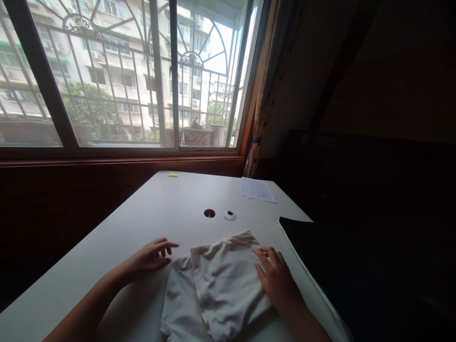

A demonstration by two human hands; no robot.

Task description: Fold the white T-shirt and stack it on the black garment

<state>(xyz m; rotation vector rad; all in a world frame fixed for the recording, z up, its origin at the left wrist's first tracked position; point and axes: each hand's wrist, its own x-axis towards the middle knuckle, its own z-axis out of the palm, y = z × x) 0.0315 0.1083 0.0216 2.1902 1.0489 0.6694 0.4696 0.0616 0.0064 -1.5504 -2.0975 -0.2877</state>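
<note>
A white cloth garment (217, 285), partly folded over itself, lies on the white table (149, 213) close to me. My right hand (276, 278) rests flat on the cloth's right side, fingers stretched out and pressing on it. My left hand (151, 256) hovers just left of the cloth above the table, fingers loosely spread and slightly curled, holding nothing.
A round cable hole (209, 213) and its white cap (230, 215) sit beyond the cloth. A printed sheet of paper (258, 190) lies at the far right, a small yellow note (173, 174) at the far edge. A dark flat object (320, 256) lies to the right. A barred window is ahead.
</note>
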